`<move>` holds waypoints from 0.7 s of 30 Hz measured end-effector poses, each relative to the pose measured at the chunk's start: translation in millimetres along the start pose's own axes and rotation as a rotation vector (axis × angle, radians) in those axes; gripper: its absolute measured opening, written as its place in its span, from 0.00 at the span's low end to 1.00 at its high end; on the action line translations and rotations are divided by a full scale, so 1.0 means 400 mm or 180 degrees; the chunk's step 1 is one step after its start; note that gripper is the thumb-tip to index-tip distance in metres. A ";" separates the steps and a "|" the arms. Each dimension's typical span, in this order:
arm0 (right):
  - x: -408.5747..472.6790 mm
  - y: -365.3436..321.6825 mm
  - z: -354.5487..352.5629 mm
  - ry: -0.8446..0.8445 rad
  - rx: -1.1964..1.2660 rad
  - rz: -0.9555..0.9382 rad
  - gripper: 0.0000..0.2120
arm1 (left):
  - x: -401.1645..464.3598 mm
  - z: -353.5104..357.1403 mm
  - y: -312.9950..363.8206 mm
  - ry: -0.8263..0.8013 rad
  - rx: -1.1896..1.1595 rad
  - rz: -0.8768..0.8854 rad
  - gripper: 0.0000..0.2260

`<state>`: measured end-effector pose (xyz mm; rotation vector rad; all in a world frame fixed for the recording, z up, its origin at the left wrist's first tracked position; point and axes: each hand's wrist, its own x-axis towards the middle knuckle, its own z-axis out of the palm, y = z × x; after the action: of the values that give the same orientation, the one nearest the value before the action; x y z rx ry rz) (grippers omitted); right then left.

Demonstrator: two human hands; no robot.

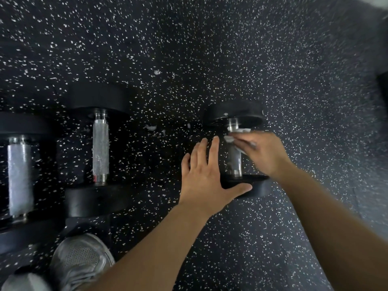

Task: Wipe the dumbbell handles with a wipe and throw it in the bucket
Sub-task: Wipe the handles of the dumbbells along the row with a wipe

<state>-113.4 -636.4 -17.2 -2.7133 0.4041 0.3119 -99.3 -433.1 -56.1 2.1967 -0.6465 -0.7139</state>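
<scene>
Three black dumbbells with metal handles lie on the speckled rubber floor. The right dumbbell [235, 160] is under my hands. My right hand [262, 152] is closed around a white wipe [231, 139], pressed on the upper part of its handle. My left hand [207, 175] rests flat with fingers spread beside the handle, thumb on the near black weight [258, 187]. The middle dumbbell [100, 143] and the left dumbbell [20, 177] lie apart to the left. No bucket is in view.
A grey mesh shoe [79, 261] stands at the bottom left near the middle dumbbell's near weight. Small white scraps [151, 127] lie on the floor between the middle and right dumbbells. A dark object [383, 87] sits at the right edge.
</scene>
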 end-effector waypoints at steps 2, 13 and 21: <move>-0.016 -0.007 -0.008 -0.0366 0.0082 0.0092 0.19 | -0.005 -0.010 -0.009 -0.0019 0.0066 -0.0038 0.57; 0.002 -0.086 -0.021 -0.0202 0.0709 0.0276 0.14 | -0.055 -0.138 -0.136 0.0068 0.0684 0.0179 0.55; 0.017 -0.185 0.025 -0.1315 -0.0365 -0.0375 0.21 | -0.084 -0.191 -0.156 0.0189 0.0726 0.0291 0.53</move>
<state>-84.9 -568.3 -3.6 -2.6708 0.1105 0.8629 -59.2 -337.4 -49.1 2.3682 -0.8267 -0.5482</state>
